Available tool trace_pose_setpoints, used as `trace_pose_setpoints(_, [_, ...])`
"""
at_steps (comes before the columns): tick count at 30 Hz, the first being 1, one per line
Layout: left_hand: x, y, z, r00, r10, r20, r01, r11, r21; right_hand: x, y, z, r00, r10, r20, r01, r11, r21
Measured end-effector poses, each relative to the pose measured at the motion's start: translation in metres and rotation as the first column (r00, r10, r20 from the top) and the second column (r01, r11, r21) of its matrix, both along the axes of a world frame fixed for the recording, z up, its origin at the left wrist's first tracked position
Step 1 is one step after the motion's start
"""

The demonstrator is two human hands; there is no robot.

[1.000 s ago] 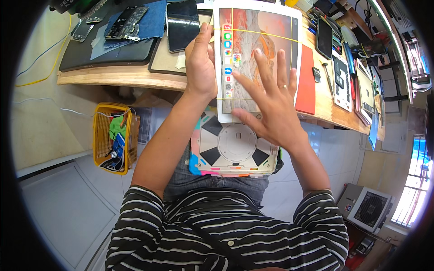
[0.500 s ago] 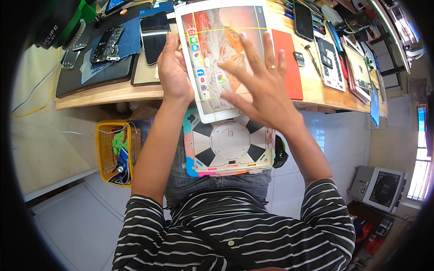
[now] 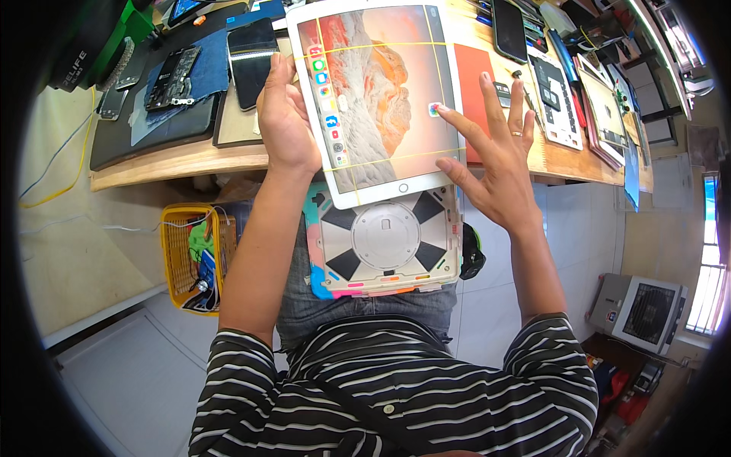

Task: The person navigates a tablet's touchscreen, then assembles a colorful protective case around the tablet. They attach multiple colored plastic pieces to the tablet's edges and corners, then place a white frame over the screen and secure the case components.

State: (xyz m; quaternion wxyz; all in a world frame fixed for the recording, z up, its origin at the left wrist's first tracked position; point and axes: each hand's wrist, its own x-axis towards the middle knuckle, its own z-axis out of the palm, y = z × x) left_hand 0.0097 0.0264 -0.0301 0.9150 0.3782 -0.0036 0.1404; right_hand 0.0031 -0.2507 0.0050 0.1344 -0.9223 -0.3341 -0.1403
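Note:
A white tablet (image 3: 381,145) is held up at the front edge of the workbench, its lit screen showing a rocky landscape and a column of app icons. Thin yellow bands (image 3: 364,48) cross its front both ways. My left hand (image 3: 288,129) grips the left edge; the fingers behind the tablet are hidden. My right hand (image 3: 499,164) is spread, its index fingertip on a colourful icon at the screen's right side. Below, a multicoloured tablet case (image 3: 384,236) with a round centre plate lies on my lap.
A dark phone (image 3: 253,65) and a bare circuit board (image 3: 173,78) lie left on the workbench (image 3: 190,161). Right are a red flat sheet (image 3: 474,84), another black phone (image 3: 509,30) and opened device parts (image 3: 560,99). A yellow basket (image 3: 173,259) stands below left; a fan unit (image 3: 640,312) sits at right.
My right hand has moved right across the screen, and the colourful icon has shifted with its fingertip from the middle to the right side. My left hand keeps its grip; the tablet shifted slightly left.

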Motion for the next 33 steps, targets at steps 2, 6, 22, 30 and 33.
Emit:
trace_pose_setpoints(2, [0.0, 0.0, 0.001, 1.0, -0.004, 0.008, 0.004, 1.0, 0.005, -0.002, 0.0, 0.0, 1.0, 0.014, -0.02, -0.014, 1.0, -0.006])
trace_pose_setpoints(6, [0.0, 0.0, 0.0, 1.0, -0.011, 0.016, 0.011, 1.0, 0.001, -0.028, -0.004, -0.008, 0.994, 0.03, -0.107, -0.035, 0.998, -0.043])
trace_pose_setpoints(22, [0.007, 0.002, -0.01, 0.998, 0.055, -0.013, -0.054, 0.997, 0.057, -0.079, 0.064, -0.038, 0.984, 0.048, -0.169, -0.05, 0.999, -0.007])
trace_pose_setpoints(30, [0.009, 0.003, -0.01, 0.999, 0.036, -0.022, -0.034, 0.997, 0.068, -0.084, 0.054, -0.036, 0.98, 0.035, -0.194, -0.038, 0.999, -0.014])
trace_pose_setpoints(33, [0.008, 0.002, -0.01, 0.999, 0.03, -0.039, -0.028, 0.998, 0.049, -0.076, 0.023, -0.033, 0.984, -0.071, -0.164, 0.069, 0.997, -0.016])
